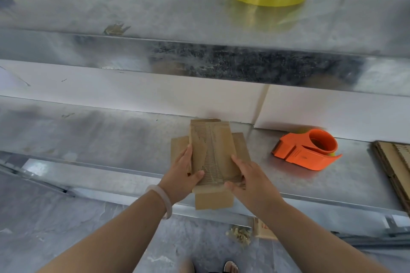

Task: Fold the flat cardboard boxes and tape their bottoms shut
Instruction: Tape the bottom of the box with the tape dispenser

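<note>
On the metal shelf [111, 135], at its front edge, sits the cardboard box [213, 153], your left hand [180, 176] and right hand [248, 178] gripping its sides, so press the folded flaps flush and square before you reach for the orange tape dispenser [308, 149].

Left hand [180, 176], right hand [249, 180] forward, close together, fingers curled in grip.
</note>
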`<state>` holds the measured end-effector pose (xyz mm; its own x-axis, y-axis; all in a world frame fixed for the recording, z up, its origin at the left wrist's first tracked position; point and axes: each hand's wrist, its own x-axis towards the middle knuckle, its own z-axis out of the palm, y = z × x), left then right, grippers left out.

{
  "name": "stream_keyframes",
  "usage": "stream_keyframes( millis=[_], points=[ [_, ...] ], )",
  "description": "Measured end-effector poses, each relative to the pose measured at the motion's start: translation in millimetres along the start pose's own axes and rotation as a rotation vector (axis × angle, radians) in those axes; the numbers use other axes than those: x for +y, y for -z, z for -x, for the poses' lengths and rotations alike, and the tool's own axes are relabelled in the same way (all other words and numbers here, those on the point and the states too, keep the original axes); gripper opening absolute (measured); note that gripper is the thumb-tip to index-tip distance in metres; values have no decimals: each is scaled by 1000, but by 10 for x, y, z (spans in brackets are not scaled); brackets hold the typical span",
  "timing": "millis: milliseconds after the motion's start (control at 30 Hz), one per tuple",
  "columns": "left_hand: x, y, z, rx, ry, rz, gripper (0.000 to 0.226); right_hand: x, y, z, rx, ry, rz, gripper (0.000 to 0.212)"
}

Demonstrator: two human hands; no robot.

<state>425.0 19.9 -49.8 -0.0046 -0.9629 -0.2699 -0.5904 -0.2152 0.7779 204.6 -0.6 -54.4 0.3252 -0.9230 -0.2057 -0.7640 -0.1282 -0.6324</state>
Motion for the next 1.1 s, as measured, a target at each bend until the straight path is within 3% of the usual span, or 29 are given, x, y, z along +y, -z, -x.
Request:
stream_keyframes(
  millis=[133, 333, 400, 500, 533, 633, 733, 833, 933, 1100],
  points=[
    [-64, 20, -127, 57, -33, -59, 69, -71, -18, -75, 42, 14, 59, 70],
    [-140, 19, -166, 86, -72, -249, 57, 20, 123, -46, -29, 30, 117, 68],
    [-105, 3, -123, 190, -96, -341, 52, 146, 288, 26, 133, -8, 118, 63],
    [-2, -81, -34, 349, -230, -433, 47, 475, 571, 110, 611, -45, 200, 51],
    [33, -115, -17, 363, -267, -452, 47, 596, 692, 113, 687, -97, 239, 54],
    [122, -185, -25, 334, -309, -473, 47, 923, 1029, 82, 465, -325, 342, 76],
    [195, -222, -52, 323, -337, -475, 48, 1177, 1206, -8, 251, -367, 549, 78],
    [255, -254, -60, 307, -398, -477, 46, 1276, 1265, -109, 196, -287, 753, 59],
    [298, -285, -51, 310, -470, -451, 43, 1298, 1279, -193, 191, -262, 763, 45],
    [390, -367, 4, 294, -538, -408, 39, 1355, 1269, -233, 167, -198, 741, 48]
  ],
)
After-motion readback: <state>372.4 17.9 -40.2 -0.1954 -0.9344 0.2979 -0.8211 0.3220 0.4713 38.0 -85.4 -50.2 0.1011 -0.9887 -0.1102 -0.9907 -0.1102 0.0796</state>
